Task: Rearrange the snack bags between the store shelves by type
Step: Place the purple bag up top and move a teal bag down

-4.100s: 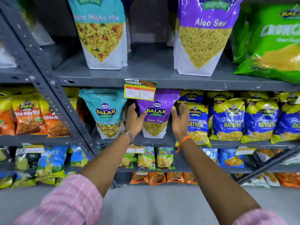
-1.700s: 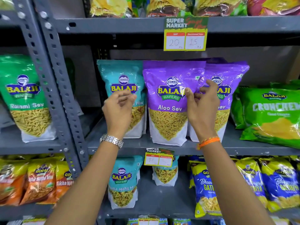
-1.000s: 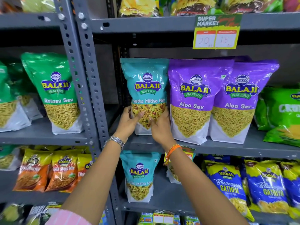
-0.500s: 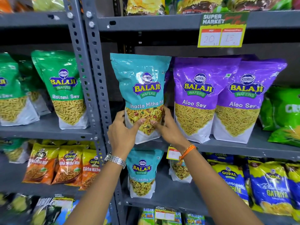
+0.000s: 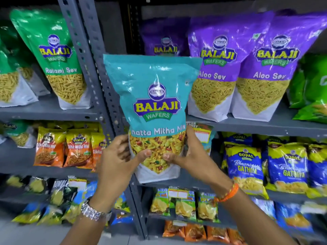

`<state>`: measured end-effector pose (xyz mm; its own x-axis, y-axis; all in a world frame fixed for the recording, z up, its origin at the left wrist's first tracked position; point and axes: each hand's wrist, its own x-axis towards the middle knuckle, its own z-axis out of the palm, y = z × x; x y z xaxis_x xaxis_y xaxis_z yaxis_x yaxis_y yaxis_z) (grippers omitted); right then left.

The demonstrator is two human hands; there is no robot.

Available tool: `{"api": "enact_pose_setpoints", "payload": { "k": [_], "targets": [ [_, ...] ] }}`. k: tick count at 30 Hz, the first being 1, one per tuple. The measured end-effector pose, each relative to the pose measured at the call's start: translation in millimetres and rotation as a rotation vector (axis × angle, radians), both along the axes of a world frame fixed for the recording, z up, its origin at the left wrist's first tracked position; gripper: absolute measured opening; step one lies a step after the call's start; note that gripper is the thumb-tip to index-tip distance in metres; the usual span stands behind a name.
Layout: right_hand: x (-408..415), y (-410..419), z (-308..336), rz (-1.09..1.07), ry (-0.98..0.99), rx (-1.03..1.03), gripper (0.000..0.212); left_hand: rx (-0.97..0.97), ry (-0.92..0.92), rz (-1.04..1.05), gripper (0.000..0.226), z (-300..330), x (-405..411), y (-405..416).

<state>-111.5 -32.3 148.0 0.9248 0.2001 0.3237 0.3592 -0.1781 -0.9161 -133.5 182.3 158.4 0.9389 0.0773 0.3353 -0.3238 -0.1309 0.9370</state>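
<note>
Both hands, left (image 5: pixel 115 167) and right (image 5: pixel 187 156), grip clamped on a teal bag (image 5: pixel 155 103) at frame centre, upright before purple bags (image 5: pixel 214 68).

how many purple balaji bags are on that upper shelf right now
3: two Aloo Sev bags stand side by side at the front, and one sits further back, left of them, behind the held teal bag. More may be hidden.
</note>
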Motion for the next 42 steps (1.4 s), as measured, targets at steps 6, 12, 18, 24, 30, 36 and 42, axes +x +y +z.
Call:
{"api": "enact_pose_setpoints", "payload": {
  "k": [6,12,18,24,30,36,42],
  "targets": [
    [-55,-23,-108,-0.111,0.209,0.059,0.073,-0.028,0.265,-0.122,0.048,-91,-27,-21],
    [-91,-53,-199,-0.202,0.398,0.095,0.084,0.053,0.491,-0.171,0.053,-189,-38,-55],
    [-75,-91,-217,-0.275,0.493,0.093,0.09,0.159,0.534,-0.263,0.043,-227,2,-95],
    [-6,-129,-196,-0.277,0.494,0.017,0.067,0.193,0.505,-0.327,0.038,-204,65,-138],
    [52,-151,-182,-0.351,0.464,0.01,0.079,0.229,0.455,-0.278,0.046,-200,122,-164],
    [82,-159,-184,-0.402,0.411,-0.012,0.078,0.26,0.415,-0.243,0.047,-210,147,-180],
    [97,-159,-195,-0.453,0.408,-0.062,0.082,0.261,0.407,-0.208,0.057,-247,168,-182]
  ]
}}
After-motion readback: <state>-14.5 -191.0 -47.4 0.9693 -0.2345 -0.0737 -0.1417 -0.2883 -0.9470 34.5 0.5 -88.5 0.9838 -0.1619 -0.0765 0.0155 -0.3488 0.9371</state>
